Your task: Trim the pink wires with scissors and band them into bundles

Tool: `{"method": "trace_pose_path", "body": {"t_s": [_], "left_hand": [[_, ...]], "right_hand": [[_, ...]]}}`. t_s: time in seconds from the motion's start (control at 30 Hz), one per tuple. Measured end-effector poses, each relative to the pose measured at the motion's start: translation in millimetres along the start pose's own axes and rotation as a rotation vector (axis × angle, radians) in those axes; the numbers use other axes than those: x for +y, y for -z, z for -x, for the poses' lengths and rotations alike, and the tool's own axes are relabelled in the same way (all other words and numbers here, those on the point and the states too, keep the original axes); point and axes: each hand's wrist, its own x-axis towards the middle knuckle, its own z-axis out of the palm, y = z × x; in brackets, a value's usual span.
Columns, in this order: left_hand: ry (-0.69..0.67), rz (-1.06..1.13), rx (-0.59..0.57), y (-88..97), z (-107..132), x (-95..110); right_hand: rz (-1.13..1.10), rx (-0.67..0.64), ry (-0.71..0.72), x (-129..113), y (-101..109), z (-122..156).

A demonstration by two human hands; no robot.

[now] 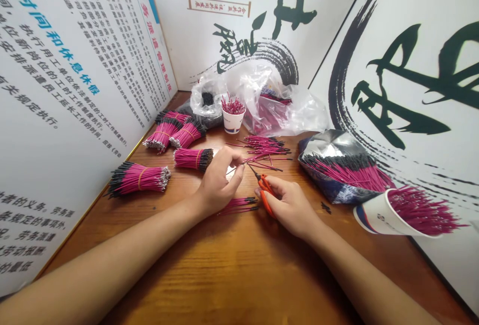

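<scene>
My left hand [220, 181] pinches thin magenta wire between thumb and fingers, above the wooden table [209, 275]. My right hand [290, 206] grips orange-handled scissors [265, 193], their dark blades pointing up toward the wire near my left fingertips. A loose pile of magenta wires [264, 148] with black ends lies just beyond both hands. A small bunch of wires [239, 206] lies beneath my left hand. Several banded wire bundles, such as one [192, 159] close to my left hand, sit further left.
A paper cup of wires [234, 110] stands at the back, before crumpled plastic bags [284, 110]. A foil bag of wires [337, 170] and a tipped paper cup of wires [377, 214] lie to the right. Printed partition panels [67, 66] enclose the table.
</scene>
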Motion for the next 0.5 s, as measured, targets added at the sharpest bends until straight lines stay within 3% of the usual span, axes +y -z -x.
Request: {"method": "trace_pose_path", "body": {"t_s": [0.5], "left_hand": [[0.007, -0.004, -0.009, 0.5, -1.3, 0.3]], "right_hand": [[0.008, -0.014, -0.016, 0.2, 0.2, -0.4]]}}
